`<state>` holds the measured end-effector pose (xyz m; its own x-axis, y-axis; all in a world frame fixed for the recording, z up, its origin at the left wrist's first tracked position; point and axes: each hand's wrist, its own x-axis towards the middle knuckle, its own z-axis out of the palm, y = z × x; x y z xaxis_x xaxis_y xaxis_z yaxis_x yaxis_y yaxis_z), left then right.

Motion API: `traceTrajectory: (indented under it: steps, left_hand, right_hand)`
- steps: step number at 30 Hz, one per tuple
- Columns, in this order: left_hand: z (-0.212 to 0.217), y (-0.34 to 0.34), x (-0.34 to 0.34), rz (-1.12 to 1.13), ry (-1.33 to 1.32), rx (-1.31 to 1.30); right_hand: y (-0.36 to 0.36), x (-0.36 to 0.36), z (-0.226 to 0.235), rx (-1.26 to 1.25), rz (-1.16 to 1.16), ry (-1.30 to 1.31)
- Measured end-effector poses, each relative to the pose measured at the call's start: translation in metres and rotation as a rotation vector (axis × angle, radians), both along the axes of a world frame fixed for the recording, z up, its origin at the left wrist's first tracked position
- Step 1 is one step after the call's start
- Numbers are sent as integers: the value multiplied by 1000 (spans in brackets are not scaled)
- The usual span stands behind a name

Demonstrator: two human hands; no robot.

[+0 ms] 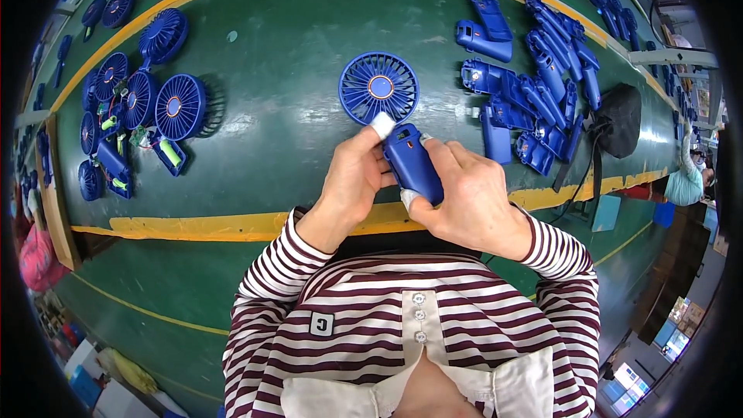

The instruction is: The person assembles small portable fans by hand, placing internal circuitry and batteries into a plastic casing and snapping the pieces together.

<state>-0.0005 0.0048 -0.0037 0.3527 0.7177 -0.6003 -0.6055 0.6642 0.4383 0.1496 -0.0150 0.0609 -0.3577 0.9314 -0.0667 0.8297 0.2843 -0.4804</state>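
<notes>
Head view, left hand and right hand on blue casing, lettered patch

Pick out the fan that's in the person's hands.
The lone fan at centre: the left hand and right hand hold its handle; the clustered fans at left lie untouched.

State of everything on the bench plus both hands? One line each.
Blue handheld fan: held, round grille facing up, battery not visible.
Left hand: closed around the fan's neck end.
Right hand: closed on its handle.
Left-side fans: grouped, some handles open.
Light-green batteries: exposed.
Blue handle shells: loose, mostly heaped, no fan heads attached.
Black bag-like item: lying rightmost; open or closed unclear.
</notes>
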Motion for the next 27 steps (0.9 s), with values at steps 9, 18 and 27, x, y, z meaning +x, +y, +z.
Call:
traceTrajectory:
  steps: [9, 18, 27]
  left_hand:
    - [-5, -1, 4, -92, 93, 68]
    - [-8, -2, 5, -86, 122, 69]
    - [-1, 2, 8, -81, 206, 10]
  right_hand:
    - [-3, -3, -13, 85, 14, -49]
    - [-5, -3, -24, 148, 62, -75]
    - [-5, -3, -27, 177, 55, -60]
